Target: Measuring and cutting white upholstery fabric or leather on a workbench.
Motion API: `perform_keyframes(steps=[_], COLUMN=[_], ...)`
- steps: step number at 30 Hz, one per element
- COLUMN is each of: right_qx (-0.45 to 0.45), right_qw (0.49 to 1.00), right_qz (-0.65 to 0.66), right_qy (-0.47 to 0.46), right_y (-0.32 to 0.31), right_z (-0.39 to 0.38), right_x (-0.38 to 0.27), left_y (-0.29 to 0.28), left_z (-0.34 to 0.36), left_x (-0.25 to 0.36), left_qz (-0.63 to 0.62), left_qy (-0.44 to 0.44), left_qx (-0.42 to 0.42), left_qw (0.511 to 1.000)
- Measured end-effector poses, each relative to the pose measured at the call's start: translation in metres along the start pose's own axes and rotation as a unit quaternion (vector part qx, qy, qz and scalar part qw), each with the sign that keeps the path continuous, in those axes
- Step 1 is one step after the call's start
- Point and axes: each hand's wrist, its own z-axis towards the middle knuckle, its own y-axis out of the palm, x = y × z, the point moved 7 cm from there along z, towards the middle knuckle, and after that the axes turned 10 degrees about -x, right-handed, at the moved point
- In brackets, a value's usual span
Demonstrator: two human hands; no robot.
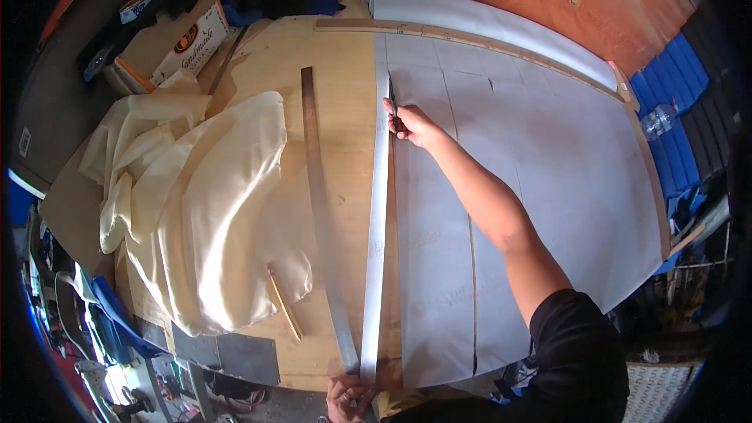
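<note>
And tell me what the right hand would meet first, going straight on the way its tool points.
Following the dark tool, the right hand would probably meet the wooden strip lying crosswise ahead, though relative height is hard to judge.

R arm [501,219] outstretched fwd, fingers [403,134] curled; L fingers [347,393] low, bent.

Dark tool [394,116] partly hidden by right hand [413,124], kind unclear

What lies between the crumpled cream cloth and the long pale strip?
The head view shows a narrow strip, brown turning silver, on wooden tabletop; lower down, a pencil-like stick at the edge of the cloth.
</note>
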Motion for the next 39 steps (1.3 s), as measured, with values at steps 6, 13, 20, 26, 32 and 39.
perform_keyframes(steps=[6, 13, 20, 26, 32, 39], right_qx=[0.015, 0.002, -0.071, -0.092, 0.284, 0.467], right_qw=[1.000, 0.999, 0.996, 0.994, 0.954, 0.799], right_qz=[-0.017, -0.028, -0.054, -0.058, -0.073, -0.346], right_qy=[0.010, -0.023, 0.026, -0.003, -0.059, -0.156], right_y=[-0.010, -0.020, -0.001, -0.006, -0.208, -0.489], right_z=[0.033, 0.058, -0.004, -0.279, -0.492, -0.635], right_x=[-0.018, -0.031, 0.003, 0.092, 0.095, 0.097], left_y=[0.003, 0.005, 0.007, 0.014, 0.082, 0.271], left_z=[0.006, 0.001, -0.012, -0.007, 0.103, 0.179], left_x=[0.000, -0.005, -0.008, -0.015, 0.068, 0.179], left_qz=[0.021, -0.011, 0.025, 0.005, 0.166, 0.234], left_qy=[0.023, 0.027, 0.044, 0.009, 0.104, 0.254], left_qx=[-0.044, 0.000, 0.013, -0.029, -0.105, -0.112], left_qw=[0.999, 1.000, 0.999, 1.000, 0.975, 0.932])
